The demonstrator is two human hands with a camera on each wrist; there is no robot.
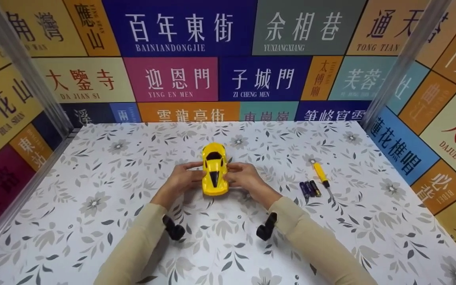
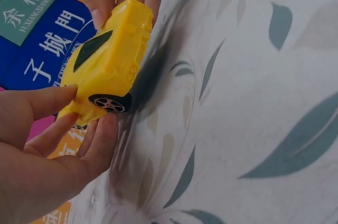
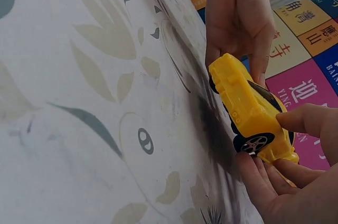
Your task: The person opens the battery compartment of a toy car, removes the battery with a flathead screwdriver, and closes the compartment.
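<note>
A yellow toy car [image 1: 214,169] with dark windows and black wheels is held between both hands, its front-to-back line pointing away from me. My left hand [image 1: 182,178] grips its left side, thumb on the body and fingertips near a wheel, as the left wrist view shows. On the opposite side my right hand [image 1: 247,178] pinches the car the same way. In both wrist views the car [image 2: 108,57] appears lifted a little off the tabletop, with a shadow [image 3: 211,123] beneath it. The car's underside is hidden.
Right of the hands, several small dark batteries [image 1: 310,189] lie side by side on the floral tablecloth [image 1: 93,237]. Beside them rests a screwdriver [image 1: 321,174] with a yellow handle. Walls of coloured sign panels [image 1: 180,27] enclose the back and sides.
</note>
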